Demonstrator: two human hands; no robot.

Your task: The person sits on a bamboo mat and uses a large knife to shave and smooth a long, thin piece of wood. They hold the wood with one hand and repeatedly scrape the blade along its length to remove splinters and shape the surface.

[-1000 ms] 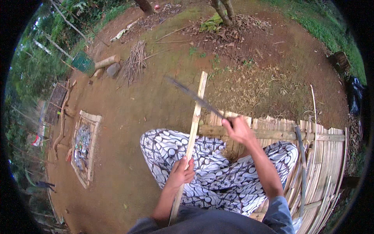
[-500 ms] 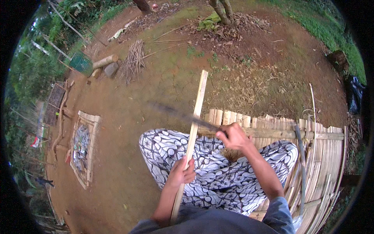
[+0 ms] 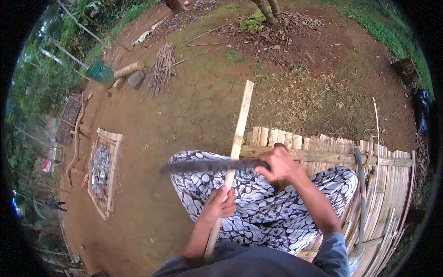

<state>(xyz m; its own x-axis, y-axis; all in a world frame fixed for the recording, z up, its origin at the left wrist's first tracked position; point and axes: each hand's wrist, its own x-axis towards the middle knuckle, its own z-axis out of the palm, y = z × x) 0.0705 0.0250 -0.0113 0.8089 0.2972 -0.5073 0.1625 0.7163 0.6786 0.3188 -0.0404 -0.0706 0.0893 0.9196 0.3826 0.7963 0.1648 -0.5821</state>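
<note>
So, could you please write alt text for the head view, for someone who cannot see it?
Seen from above, a seated person's left hand grips a long bamboo slat while the right hand holds a dark long-bladed knife across it. They sit on a bamboo platform over bare earth, wearing black-and-white patterned cloth.

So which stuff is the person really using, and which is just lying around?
In use:
- bamboo strip, held by the left hand
- long dark knife, held by the right hand

Lying about:
- green bucket
- stick bundle
- short log
- grey stone
</note>
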